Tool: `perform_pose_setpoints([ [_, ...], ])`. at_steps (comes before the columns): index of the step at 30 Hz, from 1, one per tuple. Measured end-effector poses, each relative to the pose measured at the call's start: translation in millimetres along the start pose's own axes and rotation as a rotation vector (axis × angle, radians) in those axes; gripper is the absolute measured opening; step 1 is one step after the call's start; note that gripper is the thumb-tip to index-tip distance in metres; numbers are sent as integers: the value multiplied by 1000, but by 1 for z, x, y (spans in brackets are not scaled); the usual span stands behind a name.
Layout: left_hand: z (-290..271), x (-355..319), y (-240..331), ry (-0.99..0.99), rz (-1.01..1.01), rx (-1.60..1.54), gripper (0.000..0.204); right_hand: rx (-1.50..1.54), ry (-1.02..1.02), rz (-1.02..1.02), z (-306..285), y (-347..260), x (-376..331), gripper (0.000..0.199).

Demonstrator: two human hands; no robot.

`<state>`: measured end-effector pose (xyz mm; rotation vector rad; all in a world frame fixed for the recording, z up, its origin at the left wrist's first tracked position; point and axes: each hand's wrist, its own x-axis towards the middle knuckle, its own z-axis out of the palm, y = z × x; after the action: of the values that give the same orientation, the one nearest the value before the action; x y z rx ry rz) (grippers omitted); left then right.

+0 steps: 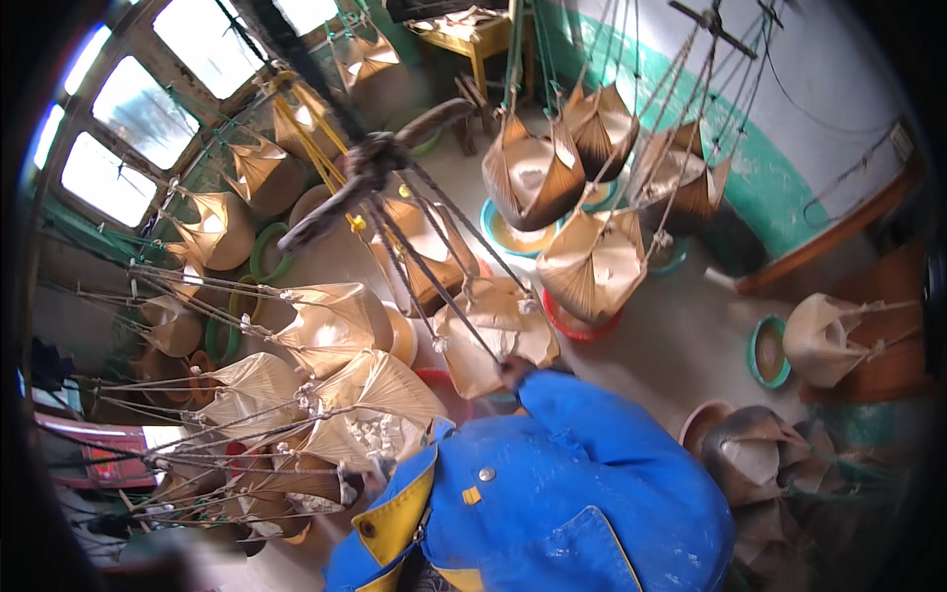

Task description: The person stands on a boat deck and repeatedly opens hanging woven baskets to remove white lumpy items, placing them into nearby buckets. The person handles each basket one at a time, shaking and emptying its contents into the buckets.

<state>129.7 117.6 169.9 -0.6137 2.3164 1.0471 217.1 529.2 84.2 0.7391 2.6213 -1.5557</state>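
Tan cloth bag (pixel 493 335), corner-strung, sagging.

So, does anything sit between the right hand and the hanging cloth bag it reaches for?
Nothing visible does. The right hand is at the lower edge of the hanging cloth bag, apparently touching it. The ropes run above the bag, not between.
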Motion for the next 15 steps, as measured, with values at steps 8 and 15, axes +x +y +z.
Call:
perform_pose_setpoints([
  [8, 5, 2, 18, -6, -51, -55, 55, -144, -23, -190, -3, 12, 0, 17],
  [15, 13, 1, 29, 3, -101, -73, 55, -132, -221, -92, -20, 2, -12, 7],
])
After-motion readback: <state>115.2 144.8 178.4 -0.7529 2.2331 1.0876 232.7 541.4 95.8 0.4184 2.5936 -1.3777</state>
